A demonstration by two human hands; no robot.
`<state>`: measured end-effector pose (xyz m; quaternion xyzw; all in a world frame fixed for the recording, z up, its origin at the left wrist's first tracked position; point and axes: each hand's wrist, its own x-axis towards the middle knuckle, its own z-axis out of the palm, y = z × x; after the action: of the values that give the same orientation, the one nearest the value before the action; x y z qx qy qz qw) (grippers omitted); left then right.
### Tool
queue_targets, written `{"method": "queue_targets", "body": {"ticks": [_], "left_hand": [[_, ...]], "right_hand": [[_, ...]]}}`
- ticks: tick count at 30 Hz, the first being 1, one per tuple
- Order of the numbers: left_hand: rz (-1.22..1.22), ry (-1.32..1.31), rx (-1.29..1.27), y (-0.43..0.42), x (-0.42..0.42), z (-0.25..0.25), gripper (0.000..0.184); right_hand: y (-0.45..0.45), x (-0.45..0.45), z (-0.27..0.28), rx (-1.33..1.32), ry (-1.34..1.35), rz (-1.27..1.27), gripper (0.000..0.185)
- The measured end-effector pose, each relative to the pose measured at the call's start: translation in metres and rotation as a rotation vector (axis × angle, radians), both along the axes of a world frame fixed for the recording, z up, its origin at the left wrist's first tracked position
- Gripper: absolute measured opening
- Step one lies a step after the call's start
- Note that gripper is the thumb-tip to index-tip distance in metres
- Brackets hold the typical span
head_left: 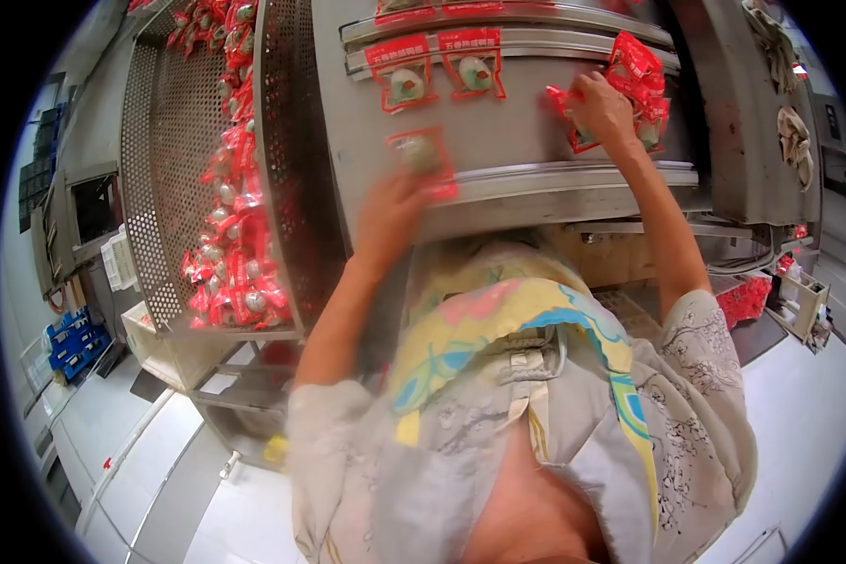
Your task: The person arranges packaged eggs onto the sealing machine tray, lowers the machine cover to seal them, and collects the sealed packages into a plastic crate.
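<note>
1. Two flat pouches (pixel 440 73) lay side by side on the steel plate (pixel 508 127), their red upper ends overlapping the rear rail (pixel 550 45); these seemed to be in place
2. Two more red pouch ends (pixel 406 7) showed in a farther row, cut off by the top of the view
3. A single pouch (pixel 422 150) lay at the front rail (pixel 545 180), under or just beside the left hand (pixel 392 211); it looked not yet settled. Blur hid that hand's fingers, so I could not tell whether they gripped it
4. The right hand (pixel 602 108) had its fingertips bent together, pinching the red edge of a bunch of pouches (pixel 637 75) at the plate's right end; this bunch seemed left to spread out
5. Many pouches filled the perforated bin (pixel 150 188) on the left; whether they were waiting or finished could not be told
6. Bare steel lay between the paired pouches and the bunch, giving the right hand sideways room
7. The rails bounded the strip front and back, the bin wall stood near its left edge, and a metal housing (pixel 738 113) crowded the right
</note>
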<state>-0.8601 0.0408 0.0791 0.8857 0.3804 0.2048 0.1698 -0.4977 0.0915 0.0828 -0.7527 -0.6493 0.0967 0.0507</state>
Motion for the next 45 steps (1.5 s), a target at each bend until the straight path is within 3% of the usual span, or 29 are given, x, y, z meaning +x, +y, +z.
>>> {"method": "queue_targets", "body": {"ticks": [3, 6, 9, 12, 15, 17, 20, 24, 27, 30, 33, 36, 39, 42, 45], "left_hand": [[0.007, -0.089, -0.108, -0.002, 0.008, 0.010, 0.012], [0.111, -0.341, -0.226, -0.005, 0.032, -0.008, 0.013], [0.354, -0.537, -1.172, 0.005, 0.082, -0.009, 0.033], [0.485, -0.687, -1.791, 0.017, 0.112, -0.012, 0.048], [0.556, -0.572, -1.847, 0.022, 0.119, -0.012, 0.051], [0.585, -0.522, -1.863, 0.027, 0.117, -0.007, 0.047], [0.434, -0.271, -1.688, 0.034, 0.114, -0.006, 0.042], [0.181, 0.171, -1.381, 0.052, 0.123, 0.009, 0.037], [0.077, 0.251, -1.179, 0.061, 0.123, -0.001, 0.038], [0.119, 0.171, -1.277, 0.071, 0.120, -0.018, 0.027], [0.258, -0.115, -1.747, 0.080, 0.113, -0.025, 0.019], [0.232, -0.182, -1.894, 0.082, 0.106, -0.017, 0.015], [0.135, -0.231, -1.841, 0.084, 0.097, -0.020, 0.016], [0.200, -0.201, -1.425, 0.079, 0.088, -0.026, 0.021], [0.166, 0.022, -0.620, 0.063, 0.092, -0.004, 0.031]], "right_hand": [[-0.015, -0.012, 0.013, 0.127, 0.126, 0.042, 0.023], [-0.038, -0.032, 0.031, 0.254, 0.327, 0.055, 0.016], [-0.061, -0.051, 0.017, 0.301, 0.538, 0.064, 0.013], [-0.086, -0.060, 0.011, 0.260, 0.651, 0.150, 0.015], [-0.101, -0.056, 0.013, 0.194, 0.835, 0.150, 0.017], [-0.109, -0.047, 0.001, 0.216, 1.096, 0.059, 0.017], [-0.101, -0.028, -0.013, -0.270, 1.309, -0.497, 0.030], [-0.080, -0.019, -0.005, -0.698, 1.394, -0.598, 0.030], [-0.077, -0.019, -0.019, -0.743, 1.514, -0.528, 0.028], [-0.073, -0.021, -0.020, -0.838, 1.628, -0.571, 0.024], [-0.070, -0.024, -0.022, -0.911, 1.592, -0.547, 0.021], [-0.065, -0.023, -0.013, -0.896, 1.609, -0.455, 0.019], [-0.055, -0.021, -0.007, -0.783, 1.482, -0.271, 0.021], [-0.046, -0.029, -0.024, -0.526, 1.141, -0.196, 0.025], [-0.043, -0.041, -0.038, -0.320, 0.835, -0.076, 0.027]]}}
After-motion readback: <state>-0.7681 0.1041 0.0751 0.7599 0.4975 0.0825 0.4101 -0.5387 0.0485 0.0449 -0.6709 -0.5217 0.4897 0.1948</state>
